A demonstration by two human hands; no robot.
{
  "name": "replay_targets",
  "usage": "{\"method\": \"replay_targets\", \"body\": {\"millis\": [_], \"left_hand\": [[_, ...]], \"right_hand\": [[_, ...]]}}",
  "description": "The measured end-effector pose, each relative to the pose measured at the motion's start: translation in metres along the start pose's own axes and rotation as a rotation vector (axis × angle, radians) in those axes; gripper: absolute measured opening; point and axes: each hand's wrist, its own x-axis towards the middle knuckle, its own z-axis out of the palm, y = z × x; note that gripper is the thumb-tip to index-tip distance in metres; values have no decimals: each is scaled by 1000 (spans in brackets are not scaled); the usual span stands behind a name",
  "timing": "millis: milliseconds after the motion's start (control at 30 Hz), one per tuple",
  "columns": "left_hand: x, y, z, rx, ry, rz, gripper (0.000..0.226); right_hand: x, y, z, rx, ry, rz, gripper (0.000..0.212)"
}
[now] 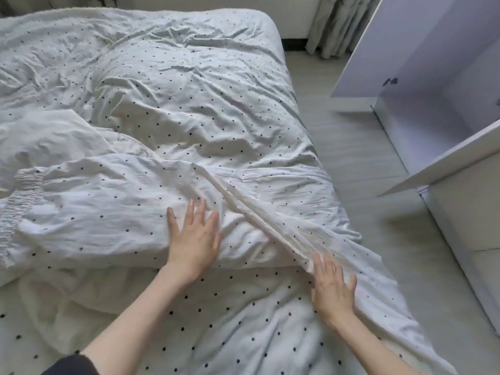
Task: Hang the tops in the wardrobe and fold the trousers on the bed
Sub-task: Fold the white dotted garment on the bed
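White trousers with small dark dots (108,207) lie spread across the bed (189,77), their elastic waistband (24,190) at the left and the legs running toward the right edge. My left hand (193,236) lies flat on the fabric near the middle, fingers straight and spread. My right hand (331,285) presses flat on the lower leg near the bed's right edge, beside a long ridge of bunched cloth (259,217). The bedcover has the same dotted pattern, so the trousers' outline is hard to follow.
A plain white garment (48,136) lies crumpled on the bed behind the waistband. A white wardrobe (433,117) stands at the right with its doors open over the grey floor (365,163). Curtains (338,25) hang at the far wall.
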Motion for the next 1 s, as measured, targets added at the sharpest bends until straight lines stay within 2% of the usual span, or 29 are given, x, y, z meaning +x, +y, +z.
{"method": "replay_targets", "body": {"millis": [67, 167, 267, 367, 433, 500, 600, 667, 767, 833, 1000], "left_hand": [[-2, 29, 14, 24, -10, 87, 51], [3, 59, 33, 66, -18, 115, 55], [11, 93, 36, 79, 18, 123, 68], [23, 126, 30, 151, 129, 233, 81], [39, 138, 25, 197, 211, 252, 71], [63, 148, 18, 167, 272, 194, 47], [91, 154, 10, 157, 269, 134, 22], [112, 157, 12, 158, 233, 135, 17], [135, 152, 16, 141, 152, 48, 5], [149, 145, 21, 140, 148, -4, 12], [184, 142, 16, -78, 457, -97, 6]], "right_hand": [[4, 15, 12, -33, -82, 36, 76], [10, 35, 17, 33, 6, -7, 71], [27, 78, 12, 213, 96, 0, 54], [59, 133, -3, 360, 136, 97, 29], [88, 167, -15, 374, 140, 129, 20], [124, 193, -27, 440, 145, 144, 21], [172, 206, -44, 573, 108, 163, 21], [205, 210, -52, 637, 76, 160, 20], [242, 203, -57, 619, 78, 113, 19], [262, 198, -57, 592, 89, 92, 20], [299, 189, -44, 561, 131, 112, 18]]}}
